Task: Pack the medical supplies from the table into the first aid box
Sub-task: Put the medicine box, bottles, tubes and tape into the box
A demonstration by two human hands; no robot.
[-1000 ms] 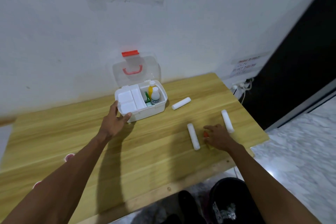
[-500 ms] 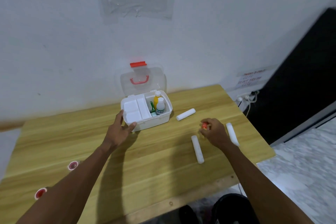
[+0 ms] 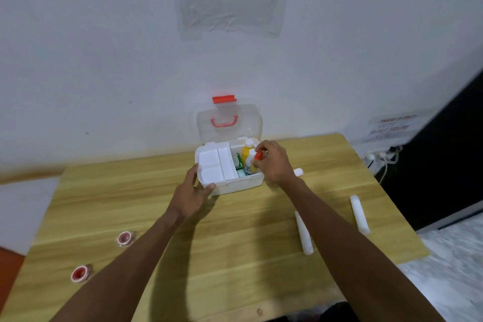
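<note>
The white first aid box [image 3: 236, 187] stands open at the back of the wooden table [image 3: 235, 243], its clear lid [image 3: 230, 123] upright against the wall. Inside are a white tray insert [image 3: 215, 166], a yellow bottle [image 3: 246, 155] and green packets. My right hand [image 3: 274, 162] is over the box's right compartment and grips a small red-capped bottle [image 3: 258, 155]. My left hand [image 3: 192, 192] holds the box's front left corner, thumb on the front wall. Two white bandage rolls [image 3: 304, 234] [image 3: 359, 213] lie at the right; a third roll [image 3: 298, 171] shows behind my right wrist.
Two red tape rolls [image 3: 125, 238] [image 3: 81, 273] lie near the table's left front. A socket with cables [image 3: 381, 157] sits beyond the table's right edge, next to a dark door. A plastic sheet is taped on the wall above.
My right hand lifted the small red-capped bottle from the table's right side and carried it left to the box. My left hand stayed at the box's corner.
</note>
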